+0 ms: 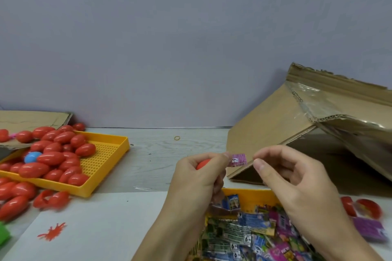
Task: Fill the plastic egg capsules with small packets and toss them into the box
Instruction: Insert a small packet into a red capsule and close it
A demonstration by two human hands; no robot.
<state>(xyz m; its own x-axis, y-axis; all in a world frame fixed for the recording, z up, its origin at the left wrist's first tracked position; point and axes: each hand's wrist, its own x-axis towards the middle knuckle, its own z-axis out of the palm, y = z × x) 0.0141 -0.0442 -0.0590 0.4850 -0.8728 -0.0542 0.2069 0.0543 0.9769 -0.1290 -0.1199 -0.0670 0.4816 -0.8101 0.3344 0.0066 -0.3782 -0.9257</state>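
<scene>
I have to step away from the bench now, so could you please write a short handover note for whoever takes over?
Left hand holds a red capsule and pinches one end of a pink packet; right hand pinches the other end.
Packets lie in the yellow tray below the hands. Many red capsules sit in the left yellow tray.
Cardboard box lies at right.
Left to do: insert packet, close capsule, toss into box.

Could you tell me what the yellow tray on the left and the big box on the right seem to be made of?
The yellow tray looks like moulded plastic: uniform colour, smooth raised rim, a regular grid of small holes in its floor. The box is corrugated cardboard, matt brown, with fluting visible along its torn edges and glossy clear tape over one seam.
</scene>
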